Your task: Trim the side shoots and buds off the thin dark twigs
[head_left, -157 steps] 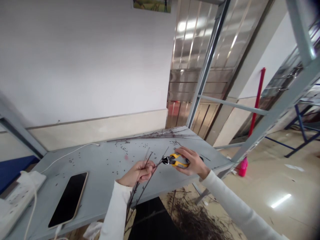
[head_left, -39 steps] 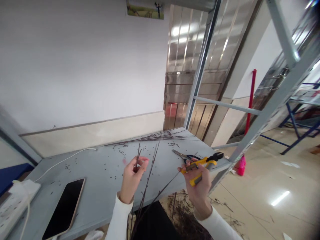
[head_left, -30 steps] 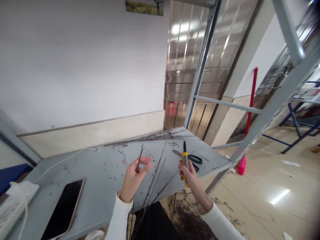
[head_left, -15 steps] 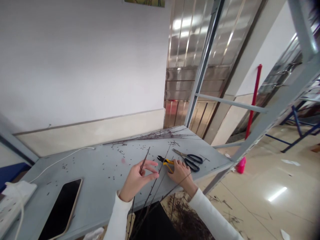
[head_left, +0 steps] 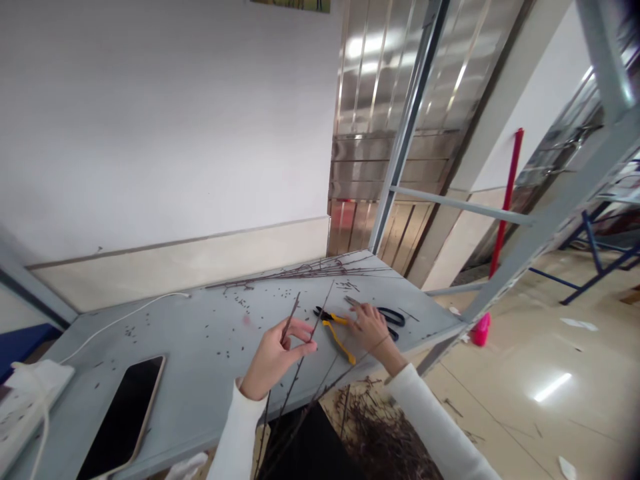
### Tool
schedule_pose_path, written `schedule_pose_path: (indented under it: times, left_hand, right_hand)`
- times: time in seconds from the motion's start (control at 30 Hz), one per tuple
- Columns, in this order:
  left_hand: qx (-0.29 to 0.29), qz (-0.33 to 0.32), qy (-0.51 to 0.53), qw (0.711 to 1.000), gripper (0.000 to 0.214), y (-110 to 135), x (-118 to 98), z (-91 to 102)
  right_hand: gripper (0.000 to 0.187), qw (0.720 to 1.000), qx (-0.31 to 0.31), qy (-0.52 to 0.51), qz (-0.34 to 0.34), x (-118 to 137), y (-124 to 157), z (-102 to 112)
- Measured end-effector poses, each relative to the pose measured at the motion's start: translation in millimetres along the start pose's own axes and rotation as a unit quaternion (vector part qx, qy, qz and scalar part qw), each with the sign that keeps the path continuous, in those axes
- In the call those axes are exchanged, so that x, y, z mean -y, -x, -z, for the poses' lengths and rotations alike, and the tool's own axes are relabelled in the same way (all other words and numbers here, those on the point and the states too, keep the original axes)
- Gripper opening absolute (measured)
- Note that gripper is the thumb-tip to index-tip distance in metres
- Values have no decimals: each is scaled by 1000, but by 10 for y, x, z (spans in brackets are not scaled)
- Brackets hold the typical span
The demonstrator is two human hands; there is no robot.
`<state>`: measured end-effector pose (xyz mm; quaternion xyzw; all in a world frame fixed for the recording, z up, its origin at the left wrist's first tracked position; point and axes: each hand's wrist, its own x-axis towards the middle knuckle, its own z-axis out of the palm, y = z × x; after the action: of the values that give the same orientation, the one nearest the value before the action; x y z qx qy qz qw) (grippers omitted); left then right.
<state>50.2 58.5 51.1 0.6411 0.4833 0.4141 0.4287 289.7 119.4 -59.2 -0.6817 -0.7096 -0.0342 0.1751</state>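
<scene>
My left hand is closed in a pinch, with a long thin twig at its thumb and fingertips. A shorter piece of twig sticks up from between the same hand's fingers. My right hand rests with bent fingers over the middle of the black-handled scissors, hiding most of them. Its fingertips are beside the upper handle of the yellow-handled cutting pliers, whose handles are spread on the table. More long twigs cross in front of my lap.
A bundle of twigs lies along the back of the grey table, with small cut bits scattered about. A phone and a white power strip are at left. Twig scraps pile on the floor. A metal frame post rises at right.
My right hand has left the pliers' handles and shifted right onto the scissors. The pliers' handles now show. My left hand has barely moved and its fingertips have come closer around the long twig.
</scene>
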Motion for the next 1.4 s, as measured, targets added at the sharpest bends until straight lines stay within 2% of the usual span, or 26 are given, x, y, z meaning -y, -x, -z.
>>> schedule_pose_path:
  times: [0.13,0.27,0.5,0.73,0.87,1.07,1.23,1.4]
  left_hand:
    - [-32,-9,15,999,24,-6,43,35]
    - [-47,3,40,998,25,1,48,51]
    - [-37,1,51,998,24,60,16,36]
    - [-18,7,82,996,25,123,-11,75]
    - [1,25,105,994,26,146,-80,53]
    - [-5,15,98,995,21,234,-276,40]
    - [-36,-32,61,997,13,255,-350,35]
    - [-28,14,169,985,15,221,-334,-26]
  right_hand:
    - [29,999,3,-6,-36,-458,11,56]
    - [31,999,35,-24,-34,-752,83,52]
    - [27,994,107,-29,-13,-961,-64,188]
    - [32,995,100,-16,-8,-1056,-120,682]
    - [33,994,87,-64,-1,-1020,-128,889]
    - [44,971,38,-228,57,-748,-101,837]
    - [24,953,4,-293,83,-365,25,937]
    - [30,934,32,-340,104,-116,105,1148]
